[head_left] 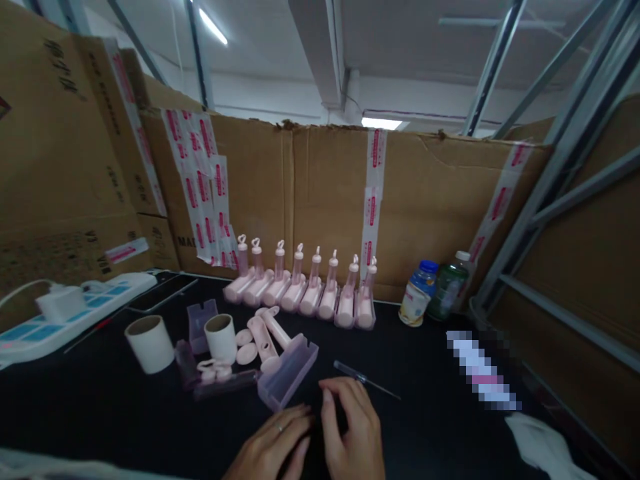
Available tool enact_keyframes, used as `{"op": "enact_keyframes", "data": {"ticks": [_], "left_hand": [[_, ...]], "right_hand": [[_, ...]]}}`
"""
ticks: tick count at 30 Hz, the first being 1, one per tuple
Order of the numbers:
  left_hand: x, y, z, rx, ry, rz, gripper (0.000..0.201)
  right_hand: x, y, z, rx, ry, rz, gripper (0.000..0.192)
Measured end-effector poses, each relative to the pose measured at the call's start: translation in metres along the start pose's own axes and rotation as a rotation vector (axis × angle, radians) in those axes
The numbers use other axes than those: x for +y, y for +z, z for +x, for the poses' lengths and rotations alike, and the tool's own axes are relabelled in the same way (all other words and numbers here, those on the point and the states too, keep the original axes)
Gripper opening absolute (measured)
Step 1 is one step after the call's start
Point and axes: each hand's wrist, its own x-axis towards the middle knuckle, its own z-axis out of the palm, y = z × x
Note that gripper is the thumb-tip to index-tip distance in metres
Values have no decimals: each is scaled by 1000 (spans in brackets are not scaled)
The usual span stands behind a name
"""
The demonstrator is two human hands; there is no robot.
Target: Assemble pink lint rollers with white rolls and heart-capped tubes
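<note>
My left hand (275, 443) rests low on the black table, wearing a ring, its fingers loosely stretched and holding nothing. Beside it, my right hand (353, 430) lies with thumb and fingers slightly apart, also holding nothing. Just beyond the left fingertips is a translucent purple open box (287, 373). A thin screwdriver (367, 380) with a clear handle lies just past my right hand. Left of the box are pink plastic arms (261, 339), pink discs (247, 353), small pink loop-topped caps (215, 370) and dark purple tubes (225, 385).
Several pink-and-purple assembled pieces (310, 297) with upright loop-topped tubes line the back. Two white rolls (150, 343) and a power strip (100, 303) stand left. A blue-capped bottle (419, 293) and green bottle (449, 287) stand right. Cardboard walls (330, 187) enclose the table.
</note>
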Motion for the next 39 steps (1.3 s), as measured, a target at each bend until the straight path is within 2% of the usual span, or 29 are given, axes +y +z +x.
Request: {"op": "enact_keyframes", "data": {"ticks": [5, 10, 16, 22, 26, 29, 34, 39], "left_hand": [[4, -6, -3, 5, -43, -30, 33], [7, -17, -19, -31, 95, -226, 32], [-10, -28, -28, 4, 80, -442, 28], [-21, -28, -23, 6, 84, -534, 27], [-25, -26, -23, 30, 73, -545, 28], [-29, -23, -23, 53, 62, -545, 29], [-32, -18, -21, 87, 28, -529, 30], [-27, -21, -21, 97, 2, -508, 29]], "right_hand": [[-15, -5, -2, -23, 43, -53, 21], [-13, -2, -3, 61, 2, -168, 21], [-13, 4, -2, 114, -18, -316, 22], [-12, 7, -4, 236, 70, -443, 32], [1, -4, 30, 244, 162, -552, 37], [19, -17, 78, 223, 259, -639, 26], [55, -26, 147, 93, 445, -719, 34], [77, -21, 167, 3, 557, -745, 36]]}}
